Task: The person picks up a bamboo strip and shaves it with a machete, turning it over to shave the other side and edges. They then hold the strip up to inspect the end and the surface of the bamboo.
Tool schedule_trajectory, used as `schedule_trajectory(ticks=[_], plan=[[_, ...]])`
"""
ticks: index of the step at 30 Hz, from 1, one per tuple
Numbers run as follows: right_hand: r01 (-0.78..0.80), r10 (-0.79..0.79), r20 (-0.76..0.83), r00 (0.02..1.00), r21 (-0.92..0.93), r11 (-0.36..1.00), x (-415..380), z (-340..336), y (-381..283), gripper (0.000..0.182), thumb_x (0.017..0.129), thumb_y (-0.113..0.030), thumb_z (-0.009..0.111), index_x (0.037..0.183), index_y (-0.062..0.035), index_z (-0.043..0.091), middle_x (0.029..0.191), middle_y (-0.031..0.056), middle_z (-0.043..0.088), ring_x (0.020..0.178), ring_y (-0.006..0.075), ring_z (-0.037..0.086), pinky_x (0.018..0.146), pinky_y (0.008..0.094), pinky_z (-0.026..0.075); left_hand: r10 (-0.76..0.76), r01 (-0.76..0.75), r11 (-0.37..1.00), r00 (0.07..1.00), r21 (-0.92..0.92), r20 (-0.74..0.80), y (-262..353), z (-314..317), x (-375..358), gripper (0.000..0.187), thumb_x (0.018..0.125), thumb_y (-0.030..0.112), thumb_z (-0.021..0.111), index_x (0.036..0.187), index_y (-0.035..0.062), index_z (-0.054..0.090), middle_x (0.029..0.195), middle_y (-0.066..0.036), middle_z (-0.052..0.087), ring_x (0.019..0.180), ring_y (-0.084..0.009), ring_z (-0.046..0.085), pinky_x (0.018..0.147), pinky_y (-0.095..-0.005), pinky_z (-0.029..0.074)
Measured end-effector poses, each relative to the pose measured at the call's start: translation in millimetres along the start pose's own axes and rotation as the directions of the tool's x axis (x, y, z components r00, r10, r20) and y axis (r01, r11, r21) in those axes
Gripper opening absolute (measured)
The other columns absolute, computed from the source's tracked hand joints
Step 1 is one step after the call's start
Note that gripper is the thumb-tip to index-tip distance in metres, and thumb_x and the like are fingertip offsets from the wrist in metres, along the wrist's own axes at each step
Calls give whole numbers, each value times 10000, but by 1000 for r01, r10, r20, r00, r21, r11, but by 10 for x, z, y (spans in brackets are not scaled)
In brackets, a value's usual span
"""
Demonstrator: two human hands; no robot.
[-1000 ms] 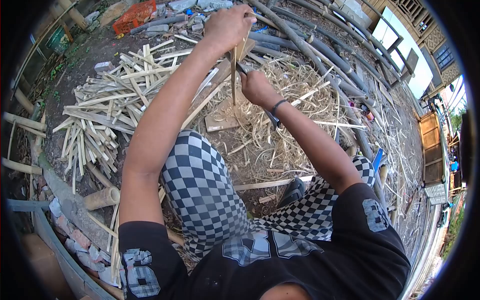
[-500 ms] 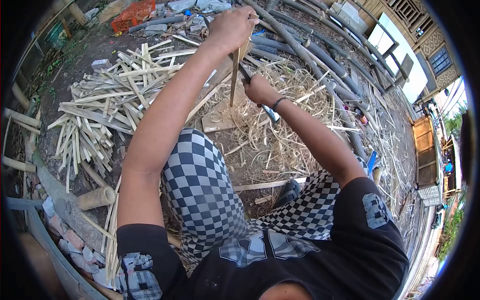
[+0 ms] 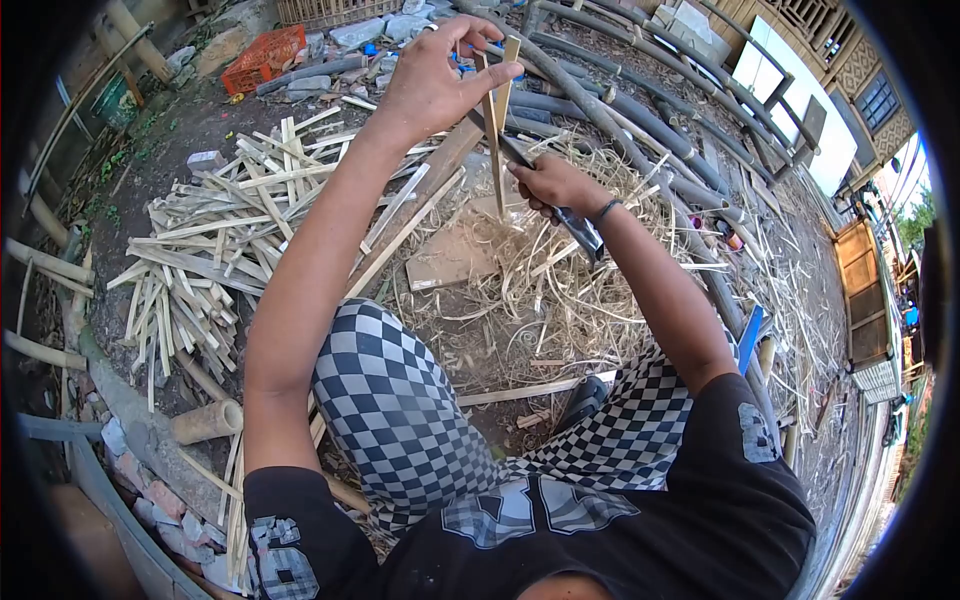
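A narrow bamboo strip point(image 3: 497, 160) stands upright on a wooden block point(image 3: 452, 262), its upper end parted into two pieces. My left hand point(image 3: 428, 85) is at the top of the strip, fingers spread apart and thumb lying across it; whether the thumb presses on it is hard to see. Wrapped around a long dark knife point(image 3: 519, 153), my right hand point(image 3: 562, 187) is just right of the strip. The blade slants up leftward and meets the strip below my left thumb. The knife's other end sticks out below my right hand.
Many split bamboo strips point(image 3: 215, 235) lie heaped at left. Curly shavings point(image 3: 560, 300) cover the ground around the block. Long dark poles point(image 3: 650, 125) lie beyond at right, and an orange crate point(image 3: 263, 60) stands at upper left. A cut bamboo tube point(image 3: 207, 422) lies at lower left.
My left hand has loosened from its closed grasp at the strip's top, its fingers now spread. My right hand and knife have shifted rightward in view, and the strip's two pieces show more clearly.
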State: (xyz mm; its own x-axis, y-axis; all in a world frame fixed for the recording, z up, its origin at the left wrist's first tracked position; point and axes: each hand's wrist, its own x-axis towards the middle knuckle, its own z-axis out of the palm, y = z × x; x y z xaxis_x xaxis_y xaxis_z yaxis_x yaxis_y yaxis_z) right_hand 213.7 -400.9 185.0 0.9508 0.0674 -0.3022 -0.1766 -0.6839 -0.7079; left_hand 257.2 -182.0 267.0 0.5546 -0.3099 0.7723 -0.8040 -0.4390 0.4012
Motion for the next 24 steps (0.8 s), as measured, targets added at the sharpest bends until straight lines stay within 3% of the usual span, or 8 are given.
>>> schedule_trajectory(ticks=[2, 5, 7, 9, 13, 17, 21, 24], plan=[[5, -6, 60, 998, 20, 1000, -82, 51, -106, 567, 1021, -505, 499, 710, -40, 591, 590, 34, 556, 450, 141, 536, 403, 315, 443, 41, -33, 988, 998, -150, 49, 7, -9, 17, 370, 880, 244, 770, 1205, 113, 650, 1079, -22, 652, 979, -131, 632, 893, -322, 536], [14, -28, 184, 983, 73, 997, -65, 144, -54, 545, 1023, -522, 488, 743, -60, 563, 578, -7, 512, 449, 112, 500, 388, 285, 418, -167, 218, 919, 970, -330, 178, -45, 2, -13, 336, 901, 172, 742, 1215, 99, 643, 1116, -23, 644, 1015, -114, 613, 918, -314, 520], [-56, 22, 251, 968, 130, 990, 17, 224, 56, 499, 1026, -517, 487, 781, -84, 531, 582, -9, 501, 453, 107, 489, 387, 288, 412, -149, 217, 929, 961, -299, 235, -166, 30, -49, 348, 902, 149, 736, 1226, 81, 630, 1147, -36, 632, 1027, -112, 603, 917, -302, 514], [-78, 23, 292, 956, 180, 981, 88, 245, 121, 473, 1032, -508, 480, 787, -103, 496, 580, -14, 487, 452, 104, 476, 390, 287, 406, -119, 199, 834, 976, -515, 183, -235, 68, -49, 293, 894, 157, 746, 1154, 75, 639, 1065, -31, 669, 969, -114, 636, 861, -290, 536], [-103, 7, 363, 932, 246, 964, 71, 263, 137, 439, 1049, -458, 463, 797, -100, 490, 582, -2, 493, 460, 128, 522, 415, 310, 475, -74, 145, 891, 982, -431, 176, -213, 129, -60, 248, 922, 131, 712, 1140, 48, 627, 1008, -44, 683, 947, -125, 653, 859, -293, 539], [-100, -43, 355, 934, 374, 922, 72, 299, 203, 384, 1062, -396, 433, 846, -83, 486, 639, 53, 570, 553, 190, 617, 526, 366, 566, -96, 302, 759, 928, -577, 361, -196, 164, -21, 192, 969, 139, 662, 1109, 15, 619, 935, -87, 707, 902, -160, 698, 858, -298, 556], [-119, -74, 325, 943, 536, 835, 114, 467, 350, 336, 1060, -358, 448, 894, -70, 497, 661, 75, 601, 547, 193, 604, 515, 346, 542, -53, 348, 719, 890, -602, 452, -247, 200, 23, 195, 985, 183, 647, 1058, 3, 624, 919, -104, 720, 891, -184, 721, 855, -313, 573], [-237, -112, 493, 863, 591, 771, 178, 558, 393, 307, 1057, -327, 438, 859, -98, 486, 632, 38, 570, 494, 168, 547, 453, 314, 445, -70, 313, 755, 912, -577, 403, -272, 244, -1, 194, 979, 187, 658, 1031, 1, 632, 896, -96, 723, 858, -172, 719, 815, -301, 572]])
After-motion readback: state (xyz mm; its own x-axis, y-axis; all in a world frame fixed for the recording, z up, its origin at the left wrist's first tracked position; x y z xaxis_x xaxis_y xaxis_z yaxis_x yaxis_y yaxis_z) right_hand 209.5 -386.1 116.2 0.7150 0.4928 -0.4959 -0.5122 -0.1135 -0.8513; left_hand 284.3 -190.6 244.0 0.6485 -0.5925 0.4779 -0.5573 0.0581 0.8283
